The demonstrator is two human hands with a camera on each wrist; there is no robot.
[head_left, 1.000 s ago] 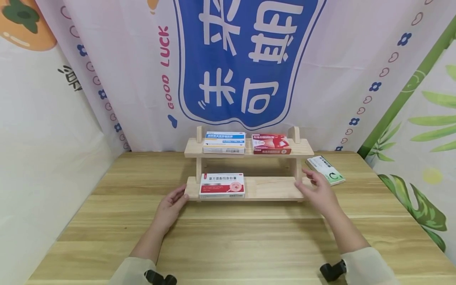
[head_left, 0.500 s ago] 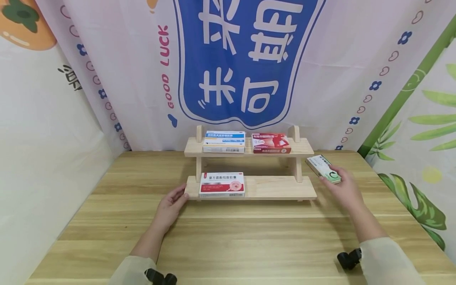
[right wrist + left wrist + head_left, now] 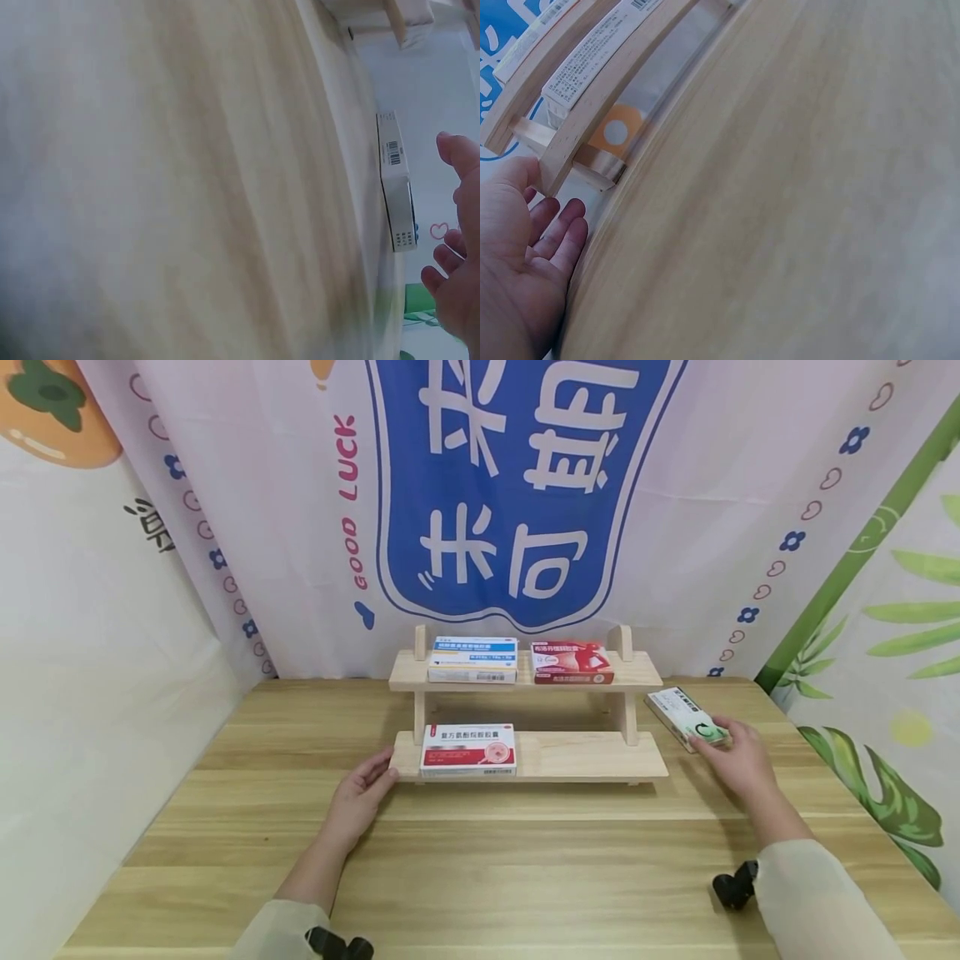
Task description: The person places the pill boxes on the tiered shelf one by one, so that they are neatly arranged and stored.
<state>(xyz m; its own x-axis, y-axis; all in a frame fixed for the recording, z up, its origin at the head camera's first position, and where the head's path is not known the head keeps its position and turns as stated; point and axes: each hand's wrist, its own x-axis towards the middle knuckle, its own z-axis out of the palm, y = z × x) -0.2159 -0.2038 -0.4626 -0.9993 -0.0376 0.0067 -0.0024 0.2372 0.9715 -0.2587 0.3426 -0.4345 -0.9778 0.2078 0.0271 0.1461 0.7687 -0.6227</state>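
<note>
A two-tier wooden display rack (image 3: 585, 755) stands at the back of the table. My left hand (image 3: 358, 795) rests against the left end of its lower shelf; in the left wrist view the thumb (image 3: 519, 171) touches the shelf end and the other fingers hang loosely bent beneath. To the right of the rack, a white and green medicine box (image 3: 678, 710) lies slanted on the table. My right hand (image 3: 738, 760) is at its near right end, overlapping it in the head view. In the right wrist view, thumb and fingers (image 3: 448, 259) are spread apart beside the white box (image 3: 395, 180).
On the upper shelf sit a blue and white medicine box (image 3: 472, 660) and a red medicine box (image 3: 572, 662). A red and white medicine box (image 3: 468, 749) lies on the lower shelf's left half. A printed cloth (image 3: 300, 527) hangs close behind the table (image 3: 487, 868).
My right hand has left the lower shelf's right end and moved right to the white and green box, whose near end has shifted slightly. The left hand stays in place.
</note>
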